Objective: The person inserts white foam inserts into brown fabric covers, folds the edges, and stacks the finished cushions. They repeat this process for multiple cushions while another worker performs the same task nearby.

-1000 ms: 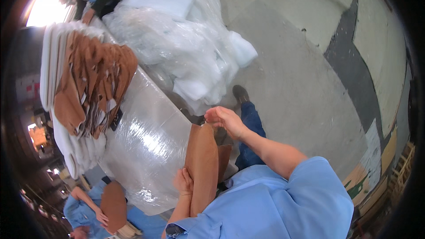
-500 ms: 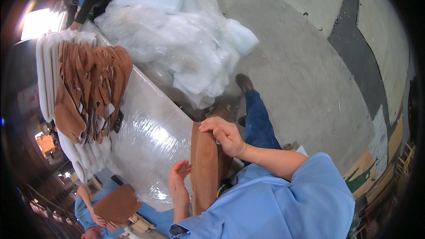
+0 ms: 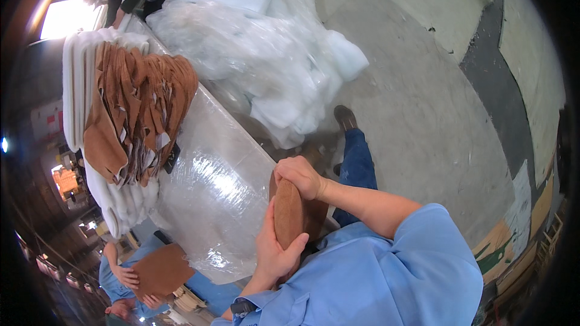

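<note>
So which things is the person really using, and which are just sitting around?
In use:
- brown leather piece, held on edge
- left hand gripping its lower end
- right hand gripping its top

Just lying about:
- pile of brown cut pieces
- plastic-covered table
- heap of clear plastic bags
- white foam sheets
- another person's brown piece

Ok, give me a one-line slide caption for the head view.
Left hand and right hand grip a brown leather piece upright beside a plastic-wrapped table stacked with brown cut pieces.
</note>
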The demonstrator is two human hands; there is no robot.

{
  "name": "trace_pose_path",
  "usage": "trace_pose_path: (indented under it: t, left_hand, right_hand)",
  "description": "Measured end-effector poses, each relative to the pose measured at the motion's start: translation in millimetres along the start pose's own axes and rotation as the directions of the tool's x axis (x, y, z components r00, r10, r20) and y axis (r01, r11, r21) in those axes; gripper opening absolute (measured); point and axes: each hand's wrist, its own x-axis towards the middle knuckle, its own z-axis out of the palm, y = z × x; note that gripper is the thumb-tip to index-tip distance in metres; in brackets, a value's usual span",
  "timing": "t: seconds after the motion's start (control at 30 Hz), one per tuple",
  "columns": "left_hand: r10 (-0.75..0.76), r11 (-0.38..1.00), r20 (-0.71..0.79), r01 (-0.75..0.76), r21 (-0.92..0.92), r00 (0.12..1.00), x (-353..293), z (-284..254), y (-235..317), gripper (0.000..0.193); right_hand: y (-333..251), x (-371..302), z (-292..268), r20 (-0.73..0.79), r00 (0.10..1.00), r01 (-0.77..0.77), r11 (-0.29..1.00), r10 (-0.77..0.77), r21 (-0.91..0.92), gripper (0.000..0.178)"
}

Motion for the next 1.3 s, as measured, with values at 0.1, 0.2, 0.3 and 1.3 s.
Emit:
trace_pose_path:
  t: [0.1,0.2,0.3,1.3]
  left_hand:
    - [0.019,0.999,-0.002,-0.019,-0.041,1.0,2.3,-6.4,-7.0,0.096]
    - [-0.015,0.972,-0.051,0.002,-0.235,0.999,4.2,-8.9,-10.1,0.091]
    - [-0.061,0.951,-0.1,0.027,-0.309,0.993,2.5,-6.9,-12.2,0.089]
    - [0.053,0.937,-0.136,-0.096,-0.336,0.989,-11.9,-14.0,-35.0,0.089]
  right_hand:
    - [6.6,14.1,2.0,0.126,0.978,-0.17,0.985,0.165,0.034,0.047]
    - [4.8,31.3,1.0,0.22,0.889,-0.423,0.904,0.402,0.055,0.053]
    - [-11.7,41.5,-7.7,0.223,0.844,-0.519,0.848,0.488,0.106,0.059]
    - [26.2,-33.6,-25.4,-0.069,0.574,-0.674,0.518,0.816,0.526,0.031]
